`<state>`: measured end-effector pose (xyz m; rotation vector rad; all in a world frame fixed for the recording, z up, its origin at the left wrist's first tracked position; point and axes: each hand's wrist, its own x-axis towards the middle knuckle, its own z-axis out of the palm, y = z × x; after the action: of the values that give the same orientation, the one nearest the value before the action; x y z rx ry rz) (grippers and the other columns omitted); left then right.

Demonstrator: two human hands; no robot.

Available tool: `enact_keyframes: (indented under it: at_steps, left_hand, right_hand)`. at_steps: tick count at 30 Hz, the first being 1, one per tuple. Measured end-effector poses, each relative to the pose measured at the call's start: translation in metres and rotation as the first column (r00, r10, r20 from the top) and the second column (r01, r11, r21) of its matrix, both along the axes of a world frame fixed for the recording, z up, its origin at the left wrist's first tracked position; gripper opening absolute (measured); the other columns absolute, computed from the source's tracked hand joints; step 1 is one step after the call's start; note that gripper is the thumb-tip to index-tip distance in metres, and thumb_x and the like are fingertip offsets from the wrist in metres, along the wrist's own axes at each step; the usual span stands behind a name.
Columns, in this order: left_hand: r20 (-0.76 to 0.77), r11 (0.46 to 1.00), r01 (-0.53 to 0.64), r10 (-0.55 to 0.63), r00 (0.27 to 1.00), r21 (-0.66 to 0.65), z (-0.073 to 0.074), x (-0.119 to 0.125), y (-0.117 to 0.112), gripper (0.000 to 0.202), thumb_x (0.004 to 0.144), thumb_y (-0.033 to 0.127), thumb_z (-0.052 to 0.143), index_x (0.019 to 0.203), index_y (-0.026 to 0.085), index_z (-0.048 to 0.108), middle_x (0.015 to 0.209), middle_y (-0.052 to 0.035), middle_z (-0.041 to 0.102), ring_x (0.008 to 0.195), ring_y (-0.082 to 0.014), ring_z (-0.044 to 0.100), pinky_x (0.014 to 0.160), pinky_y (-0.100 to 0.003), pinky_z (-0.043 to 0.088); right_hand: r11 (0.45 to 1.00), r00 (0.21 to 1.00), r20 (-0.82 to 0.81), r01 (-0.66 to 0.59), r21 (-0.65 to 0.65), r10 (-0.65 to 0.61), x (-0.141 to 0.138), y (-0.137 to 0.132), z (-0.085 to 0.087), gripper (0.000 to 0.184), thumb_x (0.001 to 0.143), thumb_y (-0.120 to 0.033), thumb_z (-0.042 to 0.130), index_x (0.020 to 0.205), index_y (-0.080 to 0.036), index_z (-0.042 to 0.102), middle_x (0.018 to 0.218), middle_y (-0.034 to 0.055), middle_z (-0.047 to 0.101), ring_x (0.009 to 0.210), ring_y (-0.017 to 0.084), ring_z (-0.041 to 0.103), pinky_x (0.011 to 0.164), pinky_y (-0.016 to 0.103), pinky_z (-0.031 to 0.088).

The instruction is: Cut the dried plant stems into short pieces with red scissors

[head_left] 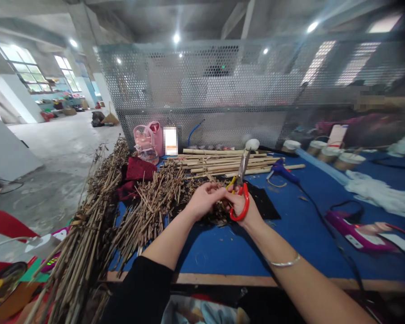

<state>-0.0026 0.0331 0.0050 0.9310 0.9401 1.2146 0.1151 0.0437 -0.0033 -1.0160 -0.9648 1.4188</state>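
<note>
Right hand (pixel 245 210) gripping scissors (pixel 242 176), left hand (pixel 204 200) curled

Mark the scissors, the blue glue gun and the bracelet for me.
scissors (pixel 242 172): head view, on the blades just above the pivot.
blue glue gun (pixel 281 171): head view, on its body.
bracelet (pixel 285 263): head view, on the band across the wrist.

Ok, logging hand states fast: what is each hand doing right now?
Left hand: pinched shut; on what, cannot tell.
Right hand: holding the red-handled scissors.

A perforated metal screen (pixel 222 81) backs the blue table (pixel 290 234); windows (pixel 23 67) light the concrete floor (pixel 60 144).
</note>
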Motion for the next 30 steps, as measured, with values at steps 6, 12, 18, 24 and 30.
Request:
enact_keyframes:
  at_steps: [6,12,18,24,30]
  left_hand:
    - [-0.147,0.984,0.133,-0.115,0.982,0.122,-0.013,0.007,-0.001,0.025,0.074,0.037,0.058,0.070,0.013,0.056,0.055,0.0023,0.054,0.041,-0.0038,0.043,0.039,-0.015,0.032]
    - [-0.245,0.997,0.066,-0.053,0.968,0.044,-0.023,0.007,0.005,0.023,0.079,0.030,0.049,0.064,0.013,0.054,0.052,0.0020,0.053,0.038,-0.0046,0.045,0.038,-0.016,0.037]
    - [-0.405,0.986,-0.124,0.158,0.901,0.108,-0.022,0.006,0.002,0.025,0.080,0.032,0.044,0.064,0.016,0.052,0.051,0.0016,0.054,0.037,-0.0071,0.047,0.037,-0.018,0.036]
    - [-0.377,0.973,-0.214,0.229,0.897,0.084,-0.014,-0.009,0.005,0.030,0.081,0.042,0.042,0.071,0.016,0.053,0.054,0.0016,0.053,0.038,-0.0078,0.046,0.038,-0.019,0.036]
    - [-0.483,0.977,-0.150,0.205,0.851,0.151,-0.016,-0.011,0.007,0.031,0.077,0.041,0.048,0.058,0.017,0.048,0.049,0.0033,0.048,0.038,-0.0070,0.041,0.042,-0.020,0.034]
  right_hand:
    - [0.999,0.997,0.060,0.040,0.022,-0.041,-0.003,-0.008,-0.003,0.037,0.054,-0.037,0.073,0.068,-0.019,0.043,0.041,-0.0089,0.044,0.035,0.005,0.037,0.034,0.017,0.026]
    - [0.997,0.995,0.079,0.059,0.053,-0.063,-0.003,-0.012,-0.008,0.039,0.053,-0.038,0.072,0.066,-0.020,0.040,0.041,-0.0082,0.046,0.034,0.006,0.037,0.034,0.018,0.026]
    - [0.983,0.973,0.205,0.075,0.165,-0.109,-0.003,-0.016,-0.013,0.034,0.059,-0.040,0.068,0.067,-0.020,0.041,0.045,-0.0060,0.049,0.037,0.009,0.042,0.037,0.021,0.030]
    - [0.965,0.941,0.292,0.099,0.242,-0.169,-0.003,-0.024,-0.016,0.031,0.064,-0.041,0.065,0.071,-0.021,0.043,0.050,-0.0046,0.052,0.041,0.010,0.045,0.041,0.023,0.034]
    - [0.977,0.954,0.272,0.070,0.199,-0.124,-0.008,-0.024,-0.021,0.032,0.063,-0.042,0.066,0.071,-0.021,0.042,0.048,-0.0055,0.050,0.038,0.010,0.041,0.038,0.023,0.032]
